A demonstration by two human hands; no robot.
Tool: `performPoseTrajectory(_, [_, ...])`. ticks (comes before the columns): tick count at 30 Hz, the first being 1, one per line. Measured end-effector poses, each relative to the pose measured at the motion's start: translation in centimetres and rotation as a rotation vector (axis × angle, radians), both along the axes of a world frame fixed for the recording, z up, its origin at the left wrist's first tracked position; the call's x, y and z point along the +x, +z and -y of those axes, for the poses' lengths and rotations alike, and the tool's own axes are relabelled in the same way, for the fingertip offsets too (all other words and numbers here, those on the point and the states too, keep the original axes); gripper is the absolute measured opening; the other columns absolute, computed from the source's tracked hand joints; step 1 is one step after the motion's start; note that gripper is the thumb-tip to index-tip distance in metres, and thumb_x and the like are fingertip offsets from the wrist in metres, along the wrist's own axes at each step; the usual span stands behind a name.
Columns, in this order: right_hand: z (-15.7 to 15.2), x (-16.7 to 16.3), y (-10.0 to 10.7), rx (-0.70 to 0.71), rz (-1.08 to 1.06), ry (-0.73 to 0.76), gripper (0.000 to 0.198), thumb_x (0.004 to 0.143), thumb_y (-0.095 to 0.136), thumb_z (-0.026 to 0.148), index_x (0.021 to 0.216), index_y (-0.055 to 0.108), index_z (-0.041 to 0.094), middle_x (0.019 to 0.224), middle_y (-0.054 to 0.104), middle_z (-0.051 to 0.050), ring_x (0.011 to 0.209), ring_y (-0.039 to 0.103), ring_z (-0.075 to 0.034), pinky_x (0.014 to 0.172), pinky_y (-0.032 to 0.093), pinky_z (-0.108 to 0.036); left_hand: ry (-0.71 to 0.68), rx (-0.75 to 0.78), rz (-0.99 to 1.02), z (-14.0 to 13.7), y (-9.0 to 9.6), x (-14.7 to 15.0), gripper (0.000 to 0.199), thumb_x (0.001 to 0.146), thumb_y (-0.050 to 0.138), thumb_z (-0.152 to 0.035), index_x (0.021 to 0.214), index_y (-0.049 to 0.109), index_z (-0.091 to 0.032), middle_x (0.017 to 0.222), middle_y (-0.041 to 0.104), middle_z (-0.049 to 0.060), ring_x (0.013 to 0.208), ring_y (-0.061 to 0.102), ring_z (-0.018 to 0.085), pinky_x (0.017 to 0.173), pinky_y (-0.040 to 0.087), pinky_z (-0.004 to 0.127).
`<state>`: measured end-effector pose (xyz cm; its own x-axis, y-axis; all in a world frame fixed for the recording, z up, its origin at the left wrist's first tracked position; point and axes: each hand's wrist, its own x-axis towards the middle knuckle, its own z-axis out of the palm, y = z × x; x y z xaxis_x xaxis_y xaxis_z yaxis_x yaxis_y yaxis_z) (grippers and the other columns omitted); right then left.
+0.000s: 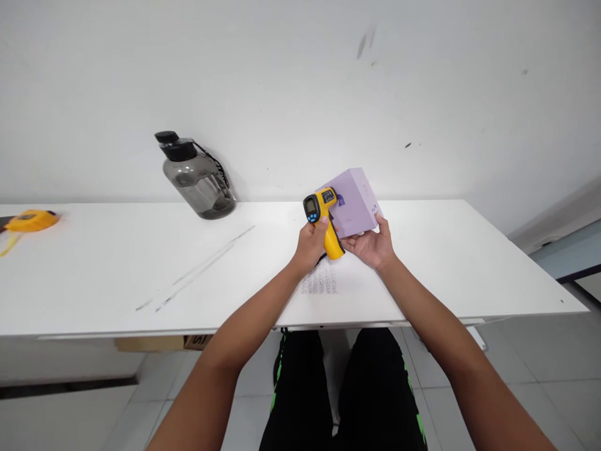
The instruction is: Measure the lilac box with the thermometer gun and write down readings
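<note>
A yellow and black infrared thermometer gun [332, 241] is in my left hand [310, 246], its small screen and blue buttons facing me. The fingers are closed around its handle. Just behind it, a pale purple box [359, 210] is tilted up over the table. My right hand [373, 244] grips this box from below at its lower right corner, with the thumb on its side. The thermometer overlaps the left part of the box; whether they touch I cannot tell. Under my hands a sheet with handwriting [322, 282] lies on the table, partly covered.
Left of my hands, a grey see-through water bottle [200, 185] with a black lid stands near the wall. A yellow tape measure [32, 220] lies at the far left of the white table [446, 263]. Below the table edge, a cardboard box [150, 343] is partly visible.
</note>
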<state>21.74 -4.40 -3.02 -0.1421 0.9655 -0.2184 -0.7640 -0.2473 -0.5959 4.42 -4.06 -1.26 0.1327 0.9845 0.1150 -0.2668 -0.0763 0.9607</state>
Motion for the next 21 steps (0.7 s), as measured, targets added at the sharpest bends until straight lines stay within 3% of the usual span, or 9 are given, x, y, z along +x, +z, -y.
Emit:
performPoseTrajectory(7, [-0.4, 1.2, 0.0, -0.020, -0.051, -0.145, 0.065, 0.072, 0.063, 0.074, 0.114, 0.051, 0.025, 0.109, 0.067, -0.014, 0.102, 0.070, -0.031, 0.068, 0.065, -0.044, 0.257, 0.024, -0.092, -2.7, -1.1, -1.5, 0.047, 0.081, 0.066, -0.065, 0.088, 0.060, -0.019, 0.083, 0.069, 0.006, 0.075, 0.064, 0.017, 0.070, 0.050, 0.029])
performPoseTrajectory(14, [-2.0, 3.3, -0.4, 0.126, 0.217, -0.582, 0.054, 0.076, 0.070, 0.057, 0.120, 0.050, 0.033, 0.101, 0.067, 0.000, 0.085, 0.069, -0.016, 0.074, 0.064, -0.032, 0.421, 0.075, -0.808, -4.5, -1.6, -4.1, 0.037, 0.088, 0.057, -0.061, 0.089, 0.061, -0.024, 0.086, 0.070, 0.006, 0.082, 0.064, 0.024, 0.073, 0.043, 0.033])
performPoseTrajectory(18, [-2.4, 4.0, -1.2, 0.167, 0.497, -0.859, 0.076, 0.070, 0.081, 0.041, 0.133, 0.039, 0.040, 0.124, 0.065, -0.001, 0.098, 0.068, -0.013, 0.081, 0.061, -0.029, 0.436, -0.036, -0.897, -5.1, -0.9, -5.2, 0.042, 0.087, 0.059, -0.062, 0.103, 0.060, -0.023, 0.105, 0.073, 0.013, 0.098, 0.067, 0.031, 0.079, 0.044, 0.037])
performPoseTrajectory(21, [-2.6, 4.2, -1.9, 0.195, 0.620, -0.921, 0.095, 0.068, 0.083, 0.038, 0.146, 0.029, 0.037, 0.146, 0.054, -0.009, 0.116, 0.065, -0.016, 0.088, 0.060, -0.032, 0.421, -0.126, -0.946, -5.6, -0.7, -5.9, 0.052, 0.081, 0.067, -0.059, 0.117, 0.056, -0.022, 0.120, 0.071, 0.018, 0.110, 0.066, 0.037, 0.084, 0.044, 0.041])
